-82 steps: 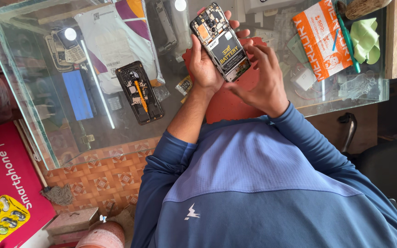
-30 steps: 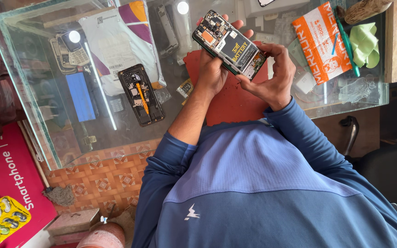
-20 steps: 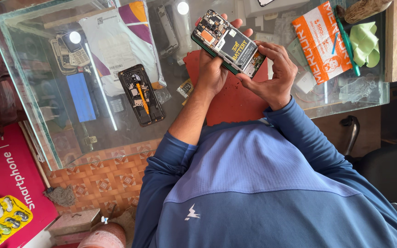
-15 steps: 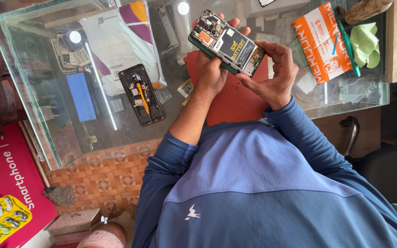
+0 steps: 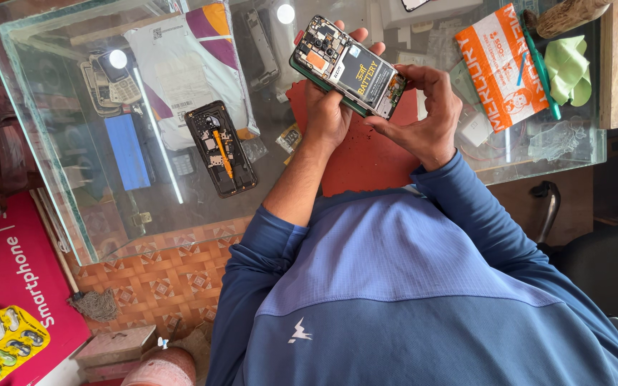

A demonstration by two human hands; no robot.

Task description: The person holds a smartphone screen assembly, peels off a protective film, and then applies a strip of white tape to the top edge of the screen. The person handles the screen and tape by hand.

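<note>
Your left hand cradled the opened phone from beneath while your right hand pinched its lower end; since the earlier frames you had tilted it from near upright to slanted, above the red mat; one second opened phone lay on the glass table; perhaps one green tool lay far right.

**Clothing of the person: two-tone blue sports top**

Long-sleeved pullover, dark blue on both sleeves and lower body, with a lighter blue panel of fine textured weave across the upper back and shoulders. A curved seam separates the two tones. Just below that seam sits a small white emblem. The left sleeve is pushed up to the elbow; the right sleeve reaches the wrist. Both hands bare, no rings or watch seen.
</note>
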